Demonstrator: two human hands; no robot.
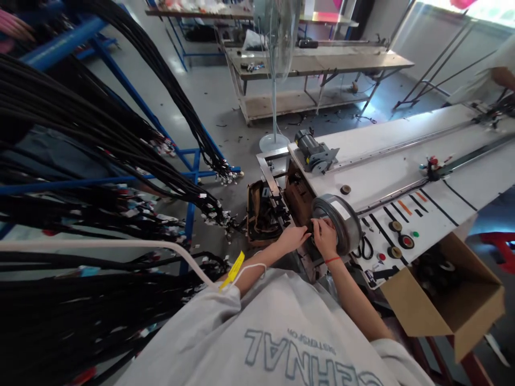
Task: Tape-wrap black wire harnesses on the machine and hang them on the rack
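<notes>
My left hand (295, 238) is closed in a pinch at the left side of a large dark grey reel (351, 228) with a white label. Close beside it, my right hand (325, 238) bends its fingers together in front of the reel's hub. Between the fingertips is something small and dark, too small to name. The reel stands on edge at the near left end of a long white workbench (378, 145). Below and left of my hands sits an open box (257, 236) with dark pieces inside.
Bundles of black cables (161, 69) hang on a blue metal rack (145, 110) at left. A motor (311, 150) is mounted on the bench. A cardboard box (454, 300) stands at right, a fan (276, 43) beyond. Another person's arm (502, 78) shows at far right.
</notes>
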